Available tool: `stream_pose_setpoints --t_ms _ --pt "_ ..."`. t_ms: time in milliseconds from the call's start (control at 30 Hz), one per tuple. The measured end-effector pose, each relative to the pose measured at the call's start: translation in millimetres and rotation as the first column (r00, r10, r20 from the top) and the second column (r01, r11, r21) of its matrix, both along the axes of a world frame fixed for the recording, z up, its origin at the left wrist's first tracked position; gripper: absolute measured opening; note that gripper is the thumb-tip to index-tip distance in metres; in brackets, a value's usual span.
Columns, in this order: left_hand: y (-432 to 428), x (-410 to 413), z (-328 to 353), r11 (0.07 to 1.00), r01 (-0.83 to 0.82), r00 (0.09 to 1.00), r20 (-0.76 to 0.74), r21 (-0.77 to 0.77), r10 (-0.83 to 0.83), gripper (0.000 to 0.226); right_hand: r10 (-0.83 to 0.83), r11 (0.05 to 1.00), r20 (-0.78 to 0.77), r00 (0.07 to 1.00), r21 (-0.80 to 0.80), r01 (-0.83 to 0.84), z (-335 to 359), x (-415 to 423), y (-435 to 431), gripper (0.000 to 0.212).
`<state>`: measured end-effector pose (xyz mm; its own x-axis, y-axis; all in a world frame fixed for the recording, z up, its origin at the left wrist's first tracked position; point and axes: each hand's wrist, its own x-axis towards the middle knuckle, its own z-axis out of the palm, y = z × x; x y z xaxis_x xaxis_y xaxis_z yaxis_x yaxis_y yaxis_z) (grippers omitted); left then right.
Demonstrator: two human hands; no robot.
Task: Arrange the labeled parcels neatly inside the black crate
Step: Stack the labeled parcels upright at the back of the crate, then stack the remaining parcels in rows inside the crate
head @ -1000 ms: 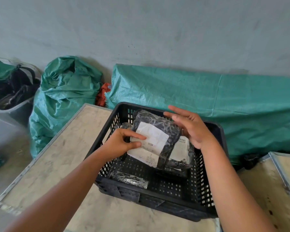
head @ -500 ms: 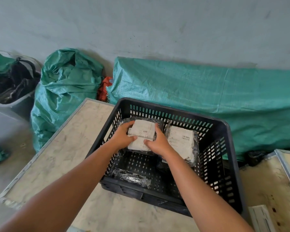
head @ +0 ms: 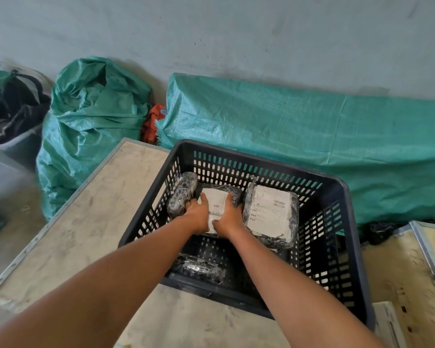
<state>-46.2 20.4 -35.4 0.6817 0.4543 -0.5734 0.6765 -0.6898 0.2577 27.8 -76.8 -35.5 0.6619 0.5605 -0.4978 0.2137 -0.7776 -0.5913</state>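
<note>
Head view looks down into the black crate (head: 347, 249) on the counter (head: 86, 234), where both hands grasp one labeled parcel (head: 217, 199) at the crate's far side, the left hand (head: 197, 216) on its left edge and the right hand (head: 230, 217) on its right. A second labeled parcel (head: 270, 213) lies just beside it on the right, a dark wrapped roll (head: 182, 197) leans at the left wall, and a small wrapped bundle (head: 201, 268) sits near the front.

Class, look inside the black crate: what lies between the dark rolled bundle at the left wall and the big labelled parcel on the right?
In the head view, a smaller plastic-wrapped white-labelled parcel, pressed down by both hands.
</note>
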Motion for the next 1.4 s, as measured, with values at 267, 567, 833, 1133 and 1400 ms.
stream_pose_setpoints --t_ms 267,567,833,1133,1400 --pt "10.5 7.3 -30.4 0.967 0.231 0.964 -0.161 0.111 -0.212 0.091 -0.016 0.999 -0.057 0.998 -0.033 0.014 -34.6 -3.3 -1.1 0.103" --pt "13.5 6.5 -49.9 0.957 0.257 0.965 -0.094 0.135 -0.246 0.091 -0.134 0.99 -0.062 0.989 0.03 0.136 -58.7 -2.7 -3.8 0.086" --pt "12.4 9.7 -25.1 0.996 0.083 0.996 0.026 0.012 -0.083 0.079 -0.097 0.994 -0.032 0.995 0.052 0.099 -51.3 -8.1 -6.1 0.09" --pt "30.9 -14.7 74.4 1.0 0.009 0.895 0.446 0.004 -0.01 0.078 -0.041 0.987 -0.036 0.998 0.156 0.046 -35.5 -8.8 -5.3 0.075" --pt "61.9 -105.7 100.7 0.979 -0.16 0.687 0.726 0.13 0.016 0.053 0.122 0.901 0.06 0.991 0.413 -0.136 -2.1 -31.0 31.5 0.071"
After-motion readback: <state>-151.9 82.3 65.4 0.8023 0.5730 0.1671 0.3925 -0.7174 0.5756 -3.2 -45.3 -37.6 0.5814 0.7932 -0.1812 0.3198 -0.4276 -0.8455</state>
